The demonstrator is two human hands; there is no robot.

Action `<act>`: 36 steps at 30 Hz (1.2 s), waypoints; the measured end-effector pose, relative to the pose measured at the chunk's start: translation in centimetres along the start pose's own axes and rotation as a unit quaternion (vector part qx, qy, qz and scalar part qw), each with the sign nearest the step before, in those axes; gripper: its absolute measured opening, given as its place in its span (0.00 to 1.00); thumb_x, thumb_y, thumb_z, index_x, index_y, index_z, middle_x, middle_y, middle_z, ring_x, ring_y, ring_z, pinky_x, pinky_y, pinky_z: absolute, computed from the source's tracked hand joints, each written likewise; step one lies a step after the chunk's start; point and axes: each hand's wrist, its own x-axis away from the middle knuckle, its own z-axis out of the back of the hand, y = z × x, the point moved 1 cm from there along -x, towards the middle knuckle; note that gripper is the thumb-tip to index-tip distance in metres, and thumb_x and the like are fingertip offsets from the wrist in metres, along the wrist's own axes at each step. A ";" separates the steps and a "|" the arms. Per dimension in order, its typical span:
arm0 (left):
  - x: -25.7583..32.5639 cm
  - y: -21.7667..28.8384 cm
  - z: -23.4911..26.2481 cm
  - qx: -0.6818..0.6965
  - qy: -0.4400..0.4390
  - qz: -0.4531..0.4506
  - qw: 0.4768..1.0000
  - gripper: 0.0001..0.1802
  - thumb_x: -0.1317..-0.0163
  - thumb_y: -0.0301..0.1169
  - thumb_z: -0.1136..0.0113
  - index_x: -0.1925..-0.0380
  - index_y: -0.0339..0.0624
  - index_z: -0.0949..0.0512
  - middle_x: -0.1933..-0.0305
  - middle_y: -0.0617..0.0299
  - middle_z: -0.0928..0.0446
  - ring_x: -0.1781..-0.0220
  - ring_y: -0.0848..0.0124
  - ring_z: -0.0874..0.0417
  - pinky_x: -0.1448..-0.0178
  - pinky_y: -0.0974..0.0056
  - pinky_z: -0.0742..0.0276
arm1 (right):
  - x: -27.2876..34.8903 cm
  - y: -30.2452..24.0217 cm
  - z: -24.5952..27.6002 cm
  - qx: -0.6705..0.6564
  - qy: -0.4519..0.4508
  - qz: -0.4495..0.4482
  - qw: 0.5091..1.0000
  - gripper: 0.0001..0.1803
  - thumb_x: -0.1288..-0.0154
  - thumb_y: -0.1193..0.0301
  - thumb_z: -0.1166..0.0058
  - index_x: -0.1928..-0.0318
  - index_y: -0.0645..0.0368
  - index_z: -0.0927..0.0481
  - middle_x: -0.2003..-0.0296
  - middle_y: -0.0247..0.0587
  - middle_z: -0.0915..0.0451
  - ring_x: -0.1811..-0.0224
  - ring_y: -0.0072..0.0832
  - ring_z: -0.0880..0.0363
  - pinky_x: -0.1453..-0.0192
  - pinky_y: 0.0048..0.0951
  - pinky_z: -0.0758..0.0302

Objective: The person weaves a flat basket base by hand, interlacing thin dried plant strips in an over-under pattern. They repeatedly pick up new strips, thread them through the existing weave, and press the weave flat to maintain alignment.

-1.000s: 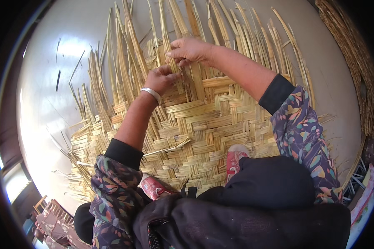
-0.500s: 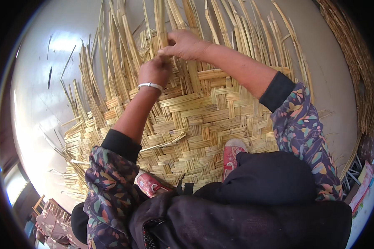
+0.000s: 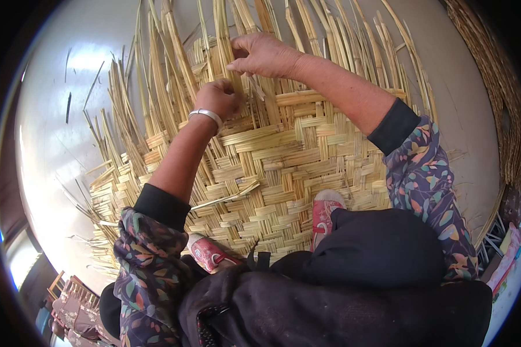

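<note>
Woven mat (image 3: 312, 156), straw-coloured, lies flat on the pale floor (image 3: 46, 153). Its close weave spreads below both hands; upright strips (image 3: 178, 49) fan out above and to either side of them, unwoven at their far ends.

Right hand (image 3: 266, 55): above and to the right of the left one, thumb and forefinger bent with a narrow gap, tips right beside a pale upright strip. Cannot tell if they grip it. Left hand (image 3: 219, 99): curled at the base of the strips, blurred at the fingertips; what it holds, if anything, cannot be told. Silver bracelet (image 3: 207, 114) on that wrist.

Change: half a second ago the hands met at the strips; now the left has parted from the right and a small gap shows between them. The weave just below looks unaltered. Reading: more likely a shift of grip than a fresh crossing, so the work in hand seems to remain at this same spot.

Further out: loose slanting strip (image 3: 228, 197) across the weave, below the left hand. Red shoes (image 3: 325, 211) nearer the body, below both hands. Dark sliver (image 3: 69, 108) on the floor, well left of the left hand. Brown bundle (image 3: 498, 87) well right of the right hand.
</note>
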 end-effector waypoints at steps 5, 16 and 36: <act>1.0 0.0 -0.3 -0.189 0.029 -0.083 0.978 0.10 0.51 0.32 0.34 0.72 0.36 0.21 0.75 0.56 0.20 0.75 0.68 0.19 0.67 0.66 0.24 | 0.3 -0.7 -0.6 -0.003 0.021 0.023 1.000 0.18 0.46 0.58 0.41 0.64 0.60 0.22 0.69 0.46 0.19 0.64 0.33 0.20 0.56 0.32 0.25; 1.6 0.8 0.4 0.016 -0.053 0.039 0.998 0.13 0.52 0.33 0.31 0.73 0.36 0.23 0.78 0.58 0.23 0.76 0.73 0.21 0.69 0.68 0.24 | -1.0 1.5 -1.3 -0.183 0.025 -0.027 0.982 0.15 0.47 0.62 0.35 0.70 0.60 0.23 0.75 0.37 0.20 0.75 0.22 0.21 0.69 0.25 0.24; 3.5 1.2 -2.7 -0.179 0.153 -0.032 0.971 0.14 0.53 0.37 0.33 0.73 0.39 0.24 0.76 0.51 0.22 0.71 0.56 0.20 0.61 0.57 0.25 | -0.3 2.0 -1.7 -0.292 0.046 -0.095 0.951 0.12 0.43 0.69 0.39 0.74 0.59 0.30 0.78 0.36 0.23 0.76 0.22 0.18 0.78 0.20 0.24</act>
